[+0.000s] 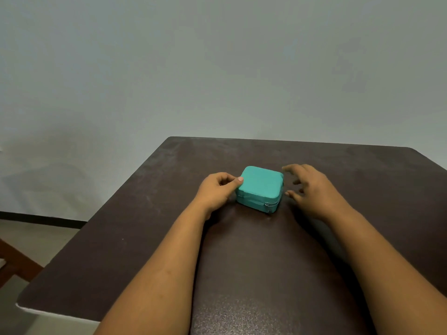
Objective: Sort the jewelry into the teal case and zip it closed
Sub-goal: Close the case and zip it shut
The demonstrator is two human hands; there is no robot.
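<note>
The left hand (219, 189) lay against the left side of the teal case (260, 188), its fingers curled and the thumb tip touching the lid's near-left corner; whether it truly clasped the case or only steadied it could not be told. The right hand (312, 187) hung released just beside the case's right side, fingers spread and loosely bent, holding nothing and not plainly touching it.

In the head view, the only one given, the case sat lid down on the dark table (242, 274), about mid-table and between the two hands. The zipper (251, 201) ran along its front seam, with the metal pull (267, 206) at the near-right corner. No jewelry showed anywhere on the tabletop.

Judging from the lid lying flat and the pull parked at the corner, the case looked zipped, so the task seemed either at its very end or not yet opened; the frame alone could not settle which. If the zip still needed finishing, the next move would call for the left hand to brace the case while the right pinched the small pull.
</note>
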